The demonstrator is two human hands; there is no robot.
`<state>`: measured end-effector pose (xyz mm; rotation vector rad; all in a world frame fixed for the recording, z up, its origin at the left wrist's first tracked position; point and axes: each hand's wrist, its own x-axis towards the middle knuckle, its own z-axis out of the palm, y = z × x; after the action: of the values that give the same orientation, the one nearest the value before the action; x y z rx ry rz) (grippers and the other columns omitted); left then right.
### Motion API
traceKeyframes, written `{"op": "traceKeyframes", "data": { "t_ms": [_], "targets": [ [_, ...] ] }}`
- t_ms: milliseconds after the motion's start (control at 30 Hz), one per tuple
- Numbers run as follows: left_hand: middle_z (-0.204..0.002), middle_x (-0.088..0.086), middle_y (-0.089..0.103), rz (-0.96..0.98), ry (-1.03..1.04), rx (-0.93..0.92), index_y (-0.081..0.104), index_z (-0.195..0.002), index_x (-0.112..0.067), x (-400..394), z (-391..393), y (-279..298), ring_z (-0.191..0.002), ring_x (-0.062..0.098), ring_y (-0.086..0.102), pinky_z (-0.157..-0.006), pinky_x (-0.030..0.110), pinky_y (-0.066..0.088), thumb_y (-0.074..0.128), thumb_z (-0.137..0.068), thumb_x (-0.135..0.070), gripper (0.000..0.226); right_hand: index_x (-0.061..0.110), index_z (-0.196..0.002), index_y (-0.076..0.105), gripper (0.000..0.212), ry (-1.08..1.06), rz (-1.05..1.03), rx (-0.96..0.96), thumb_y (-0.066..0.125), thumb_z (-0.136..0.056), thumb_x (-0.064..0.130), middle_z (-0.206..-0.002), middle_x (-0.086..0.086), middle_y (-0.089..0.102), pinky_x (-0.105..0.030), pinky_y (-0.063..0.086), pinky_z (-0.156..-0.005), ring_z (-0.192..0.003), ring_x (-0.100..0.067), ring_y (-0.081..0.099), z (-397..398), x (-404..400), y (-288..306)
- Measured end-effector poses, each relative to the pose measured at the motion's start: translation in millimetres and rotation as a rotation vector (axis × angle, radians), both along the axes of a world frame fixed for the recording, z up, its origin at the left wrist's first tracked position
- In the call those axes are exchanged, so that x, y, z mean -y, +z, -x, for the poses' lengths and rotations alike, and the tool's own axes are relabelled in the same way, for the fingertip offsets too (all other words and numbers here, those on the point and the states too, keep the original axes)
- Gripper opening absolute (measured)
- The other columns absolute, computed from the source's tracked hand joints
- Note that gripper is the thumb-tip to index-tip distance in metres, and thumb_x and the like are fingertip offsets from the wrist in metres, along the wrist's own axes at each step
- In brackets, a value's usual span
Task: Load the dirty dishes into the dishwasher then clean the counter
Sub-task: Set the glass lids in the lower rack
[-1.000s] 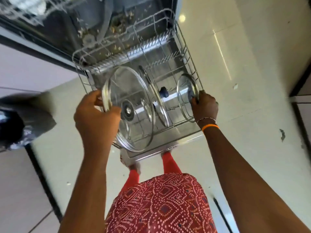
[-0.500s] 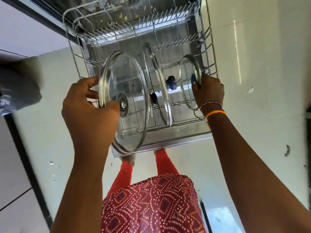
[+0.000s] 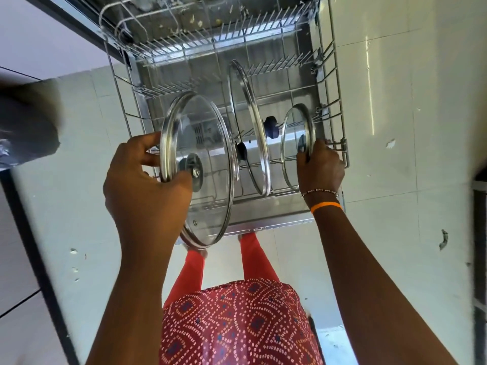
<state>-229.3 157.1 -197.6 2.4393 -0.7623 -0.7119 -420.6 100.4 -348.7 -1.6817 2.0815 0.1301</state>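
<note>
The dishwasher's lower wire rack is pulled out over the open door, below me. My left hand grips the rim of a large glass lid with a steel edge, holding it upright over the rack's left front part. A second large glass lid with a dark knob stands on edge in the middle of the rack. My right hand holds a small glass lid upright at the rack's right side, fingers curled round its rim and knob.
The dishwasher tub with food specks lies at the top. White floor tiles surround the rack. A grey blurred object is at the left edge. My red patterned clothing and legs are right in front of the door edge.
The view has shifted down and closer to the rack. Both hands keep their lids; the large lid in my left hand has moved slightly right and down towards the rack.
</note>
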Motion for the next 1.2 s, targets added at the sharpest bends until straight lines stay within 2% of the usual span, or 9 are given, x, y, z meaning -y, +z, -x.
{"op": "traceKeyframes", "data": {
  "t_ms": [167,400,567,767,900,967,1067,1133,1200],
  "targets": [
    [-0.100,-0.003,0.061,0.003,-0.024,0.000,0.059,-0.116,-0.023,-6.7,2.1,-1.5,-0.076,0.023,0.062,-0.069,0.041,0.057,0.074,-0.071,-0.009,0.049,0.003,-0.105,0.054,0.030,-0.057,0.025,0.014,0.045,-0.096,0.030,-0.103,-0.019,0.065,-0.035,0.043,-0.072,-0.095,-0.037,0.061,0.8,-0.9,-8.9],
    [-0.100,-0.004,0.063,-0.010,-0.031,-0.020,0.059,-0.114,-0.025,-19.0,1.3,-3.6,-0.079,0.025,0.063,-0.070,0.047,0.057,0.075,-0.072,-0.010,0.048,0.002,-0.105,0.055,0.022,-0.141,-0.019,-0.008,0.043,-0.095,0.018,-0.108,-0.019,0.064,-0.030,0.034,-0.068,-0.100,-0.036,0.060,-7.6,11.4,-7.1],
    [-0.100,-0.003,0.063,-0.022,-0.035,-0.030,0.059,-0.112,-0.027,-22.4,-1.7,-6.3,-0.080,0.025,0.063,-0.071,0.047,0.057,0.075,-0.072,-0.010,0.047,0.002,-0.112,0.053,0.025,-0.044,-0.047,-0.034,0.044,-0.093,0.016,-0.115,-0.021,0.060,-0.037,0.045,-0.081,-0.106,-0.037,0.057,-7.6,32.2,-10.8],
    [-0.101,-0.005,0.061,-0.029,-0.054,-0.010,0.058,-0.115,-0.024,-19.7,-4.7,-10.5,-0.082,0.023,0.063,-0.074,0.047,0.056,0.076,-0.072,-0.010,0.049,0.004,-0.116,0.052,0.042,0.069,-0.271,0.058,0.057,-0.089,0.035,-0.119,-0.021,0.058,-0.041,0.044,-0.089,-0.112,-0.037,0.054,-4.7,58.3,-35.7],
    [-0.101,-0.008,0.059,-0.030,-0.093,0.020,0.059,-0.117,-0.023,-20.0,-12.7,-10.9,-0.080,0.019,0.059,-0.078,0.040,0.054,0.073,-0.074,-0.006,0.048,0.007,-0.134,0.036,0.062,-0.037,-0.348,0.291,0.059,-0.087,0.038,-0.132,-0.020,0.049,-0.043,0.041,-0.098,-0.122,-0.036,0.047,-1.2,40.8,-48.2],
    [-0.101,-0.008,0.058,-0.026,-0.129,0.042,0.060,-0.118,-0.022,-22.1,-18.6,-10.3,-0.078,0.018,0.055,-0.075,0.034,0.051,0.071,-0.075,-0.003,0.048,0.008,-0.142,0.025,0.066,-0.160,-0.173,0.349,0.055,-0.090,0.036,-0.139,-0.018,0.040,-0.038,0.036,-0.102,-0.128,-0.033,0.041,2.3,28.0,-37.5],
    [-0.103,0.001,0.061,-0.005,-0.175,0.054,0.062,-0.117,-0.018,-26.9,-29.7,-11.9,-0.082,0.023,0.057,-0.071,0.039,0.054,0.067,-0.076,0.004,0.047,0.005,-0.128,0.044,0.041,-0.268,0.306,0.416,0.051,-0.092,0.025,-0.104,-0.006,0.051,-0.027,0.041,-0.084,-0.102,-0.031,0.056,0.2,4.8,5.7],
    [-0.096,0.001,0.059,0.020,-0.219,0.063,0.065,-0.114,-0.015,-29.0,-36.2,-12.6,-0.086,0.025,0.059,-0.069,0.038,0.055,0.065,-0.076,0.007,0.044,0.005,-0.114,0.054,0.031,-0.093,0.534,0.481,0.050,-0.091,0.025,-0.088,-0.005,0.049,-0.026,0.041,-0.075,-0.083,-0.024,0.053,-11.6,-11.6,40.2],
    [-0.088,-0.004,0.055,0.038,-0.322,0.076,0.068,-0.109,-0.012,-30.7,-44.8,-11.6,-0.081,0.020,0.056,-0.064,0.023,0.048,0.065,-0.075,0.010,0.041,0.007,-0.113,0.054,0.038,0.172,0.556,0.545,0.054,-0.087,0.035,-0.094,-0.012,0.057,-0.020,0.038,-0.081,-0.090,-0.019,0.049,-31.3,-26.8,71.1]
  ]
}}
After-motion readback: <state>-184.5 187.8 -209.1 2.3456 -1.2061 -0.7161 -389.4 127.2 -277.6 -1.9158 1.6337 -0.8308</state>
